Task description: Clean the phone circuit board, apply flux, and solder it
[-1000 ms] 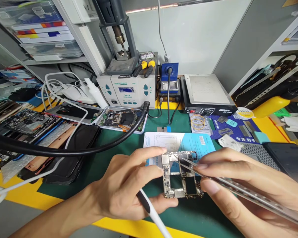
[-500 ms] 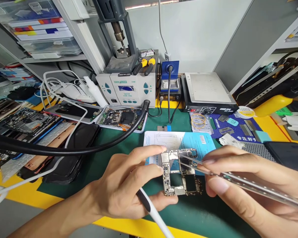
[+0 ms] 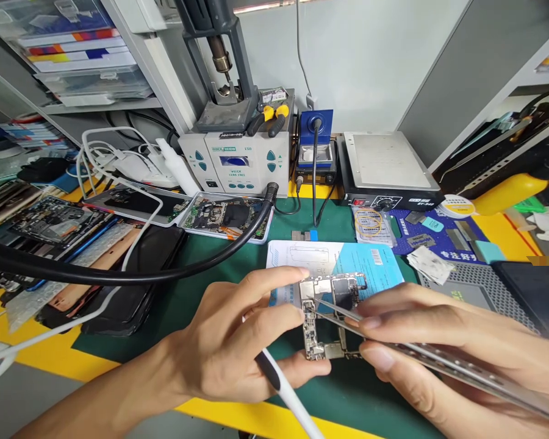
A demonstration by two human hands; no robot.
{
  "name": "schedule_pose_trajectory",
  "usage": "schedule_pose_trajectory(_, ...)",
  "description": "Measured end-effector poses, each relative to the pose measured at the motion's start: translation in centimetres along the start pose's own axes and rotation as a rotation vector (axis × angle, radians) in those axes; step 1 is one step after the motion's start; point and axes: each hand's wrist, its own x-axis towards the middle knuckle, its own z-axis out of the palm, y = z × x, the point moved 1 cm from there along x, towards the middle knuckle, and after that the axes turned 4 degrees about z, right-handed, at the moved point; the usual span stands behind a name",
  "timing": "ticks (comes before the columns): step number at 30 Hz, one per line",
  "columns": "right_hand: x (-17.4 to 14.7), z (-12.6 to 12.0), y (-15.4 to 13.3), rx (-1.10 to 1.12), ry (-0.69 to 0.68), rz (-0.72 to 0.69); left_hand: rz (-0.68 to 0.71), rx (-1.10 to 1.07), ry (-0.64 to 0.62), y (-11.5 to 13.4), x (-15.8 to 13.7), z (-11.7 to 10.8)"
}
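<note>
My left hand is closed on the left side of a phone circuit board, its fingers at the upper left corner and edge and its thumb below. The board is tilted up above the mat, and its frame has open gaps. A white pen-like tool with a dark section runs out from under the same hand, its upper end hidden. Pinched in my right hand are metal tweezers. Their tips are slightly apart over the board's left part; whether they touch it I cannot tell.
A blue-and-white sheet lies on the green mat behind the board. A black hose curves across the left from the hot-air station. A heating plate stands at back right; phone parts lie at left.
My right hand and the tweezers have moved left, bringing the tips from the board's middle to its left part. My left hand keeps its hold on the board. The view has shifted slightly.
</note>
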Motion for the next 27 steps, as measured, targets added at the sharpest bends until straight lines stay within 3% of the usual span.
schedule_pose_trajectory(4, 0.13, -0.38, -0.15, -0.044, -0.062, -0.023, -0.023, -0.02, 0.007, 0.07, -0.11, 0.07)
schedule_pose_trajectory(16, 0.0, 0.03, -0.13, 0.077, 0.043, 0.003, -0.04, -0.024, 0.027, -0.01, -0.17, 0.13)
schedule_pose_trajectory(27, 0.2, 0.32, -0.27, 0.143, -0.007, 0.003, -0.143, 0.003, 0.103, 0.03, -0.1, 0.17)
